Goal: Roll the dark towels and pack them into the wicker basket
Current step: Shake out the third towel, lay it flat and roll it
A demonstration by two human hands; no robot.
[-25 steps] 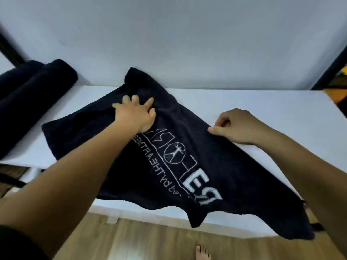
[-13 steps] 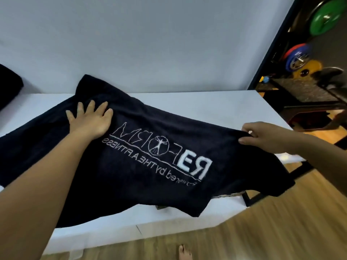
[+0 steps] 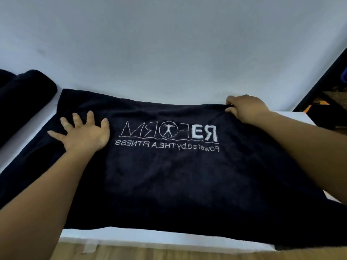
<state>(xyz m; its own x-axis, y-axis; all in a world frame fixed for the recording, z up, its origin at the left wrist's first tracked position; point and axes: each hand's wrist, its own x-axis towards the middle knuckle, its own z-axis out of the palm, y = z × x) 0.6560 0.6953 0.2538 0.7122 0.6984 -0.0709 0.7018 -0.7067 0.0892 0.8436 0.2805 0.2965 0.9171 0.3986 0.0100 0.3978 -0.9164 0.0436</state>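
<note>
— Dark towel (image 3: 169, 184) lies spread open across the white table (image 3: 169, 239). Its white logo (image 3: 169, 134) faces up and reads mirrored, between your two hands.

— Your left hand (image 3: 84, 134) lies palm down on the cloth just left of that logo, with the arm reaching in from the lower left. Its fingers (image 3: 90, 119) are straight and fanned wide apart, and the thumb points toward the lettering. It presses and grips nothing.

— Your right hand (image 3: 246, 107) is at the towel's far edge, upper right, with the forearm stretched over the cloth's right side. Those fingers (image 3: 230, 99) are curled over the hem and pinch it against the thumb.

— On edges: the far hem runs close along the foot of the grey wall (image 3: 169, 44). You cannot tell from here whether it touches. The near side hangs over the table's front at the left and at the right. In the middle, a strip of white table front shows below the cloth, above the wooden floor (image 3: 47, 252).

— For room on your left, a bare strip of table separates the towel's far left corner from the rolled towels (image 3: 24, 94) lying by the wall. The corner is near them but apart.

— On your right, a patch of bare table shows beyond your forearm and runs out to the table's end. Past it is a dark opening, too blurred to read.
</note>
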